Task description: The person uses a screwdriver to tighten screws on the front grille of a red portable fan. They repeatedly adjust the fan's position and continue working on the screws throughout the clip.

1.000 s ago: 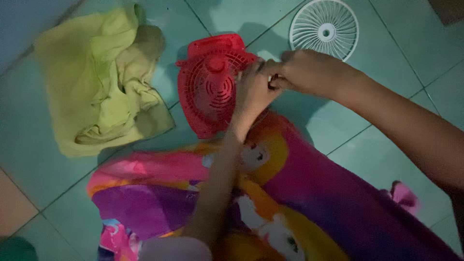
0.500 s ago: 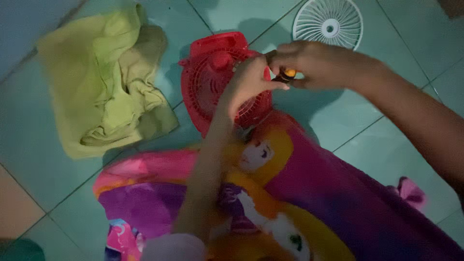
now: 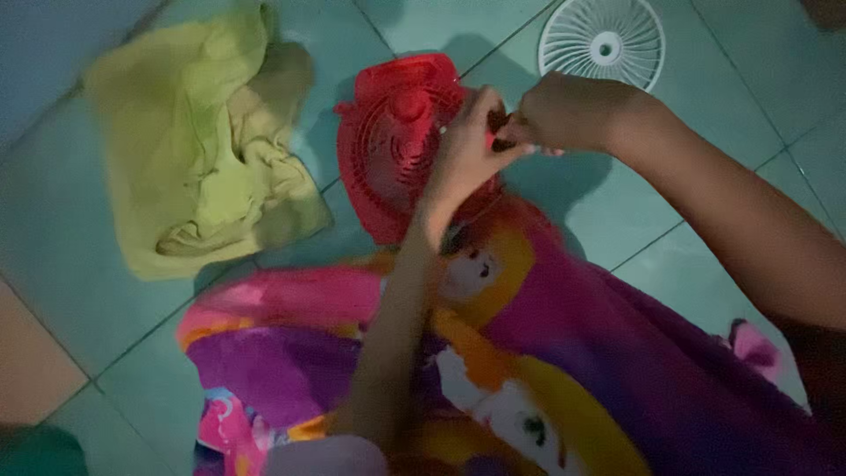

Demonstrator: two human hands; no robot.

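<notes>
The floor [image 3: 696,132] is laid with pale teal tiles with thin dark joints, and the light is dim and bluish; at the lower left one tile looks pinkish tan. No wall or furniture shows, only the floor seen from above.

A red fan body [image 3: 397,141], round with a ribbed grille face, lies flat on the tiles near the middle. The left hand [image 3: 467,145] rests over its right edge, fingers bent and closed down against the rim. The right hand [image 3: 573,110] meets it from the right, fingertips pinched together with those of the left hand on a small dark thing [image 3: 499,141] that is too blurred to make out.

A white round fan grille [image 3: 602,40] lies flat on the tiles just beyond the right hand, apart from the red body. A crumpled yellow-green cloth [image 3: 203,150] lies to the left, close beside the red fan body. A bright blanket [image 3: 564,370] in purple, pink and orange, printed with cartoon figures, covers the near part of the view; its upper edge reaches the red fan body's near rim, and the left forearm crosses over it
</notes>
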